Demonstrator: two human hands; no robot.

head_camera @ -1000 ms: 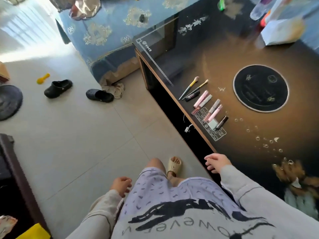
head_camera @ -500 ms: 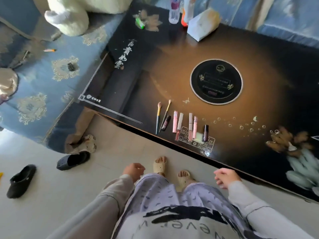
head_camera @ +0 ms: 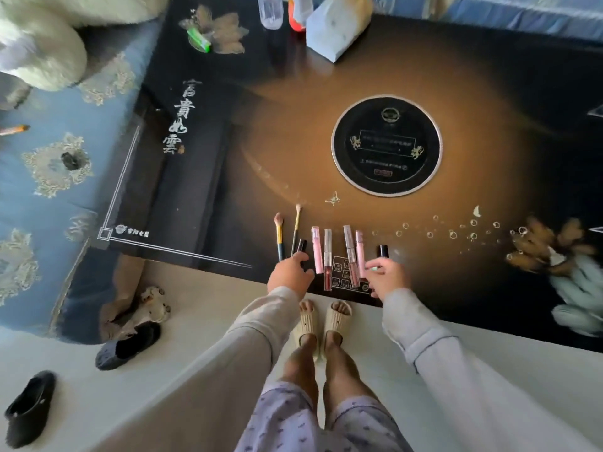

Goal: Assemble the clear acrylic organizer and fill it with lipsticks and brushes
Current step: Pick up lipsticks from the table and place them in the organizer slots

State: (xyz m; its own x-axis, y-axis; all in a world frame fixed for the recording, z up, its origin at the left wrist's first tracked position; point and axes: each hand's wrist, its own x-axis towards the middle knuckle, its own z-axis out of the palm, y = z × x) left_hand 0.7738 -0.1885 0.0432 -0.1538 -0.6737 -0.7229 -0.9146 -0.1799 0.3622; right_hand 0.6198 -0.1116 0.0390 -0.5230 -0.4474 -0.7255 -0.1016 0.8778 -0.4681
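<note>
Along the near edge of the dark table (head_camera: pixel 456 288) lies a row of items: two makeup brushes (head_camera: pixel 279 234), a black lipstick (head_camera: pixel 302 245), pink and clear lip gloss tubes (head_camera: pixel 327 256), and another black lipstick (head_camera: pixel 383 250) at the right end. My left hand (head_camera: pixel 288 272) reaches over the brush handles, its fingers touching the lower end of the left black lipstick without closing on it. My right hand (head_camera: pixel 388 278) is at the row's right end, fingertips on a small pale clear piece (head_camera: pixel 374 269). I cannot tell whether it grips that piece. No assembled organizer is visible.
A round black plate (head_camera: pixel 386 145) is set into the table's middle. Bottles (head_camera: pixel 270 11) and a white tissue pack (head_camera: pixel 336 27) stand at the far edge. A blue patterned sofa (head_camera: pixel 49 164) lies to the left. Dark slippers (head_camera: pixel 127 347) sit on the floor.
The view has swung from the floor to square over the table. Both hands have risen from my sides and reached forward to the two ends of the cosmetics row.
</note>
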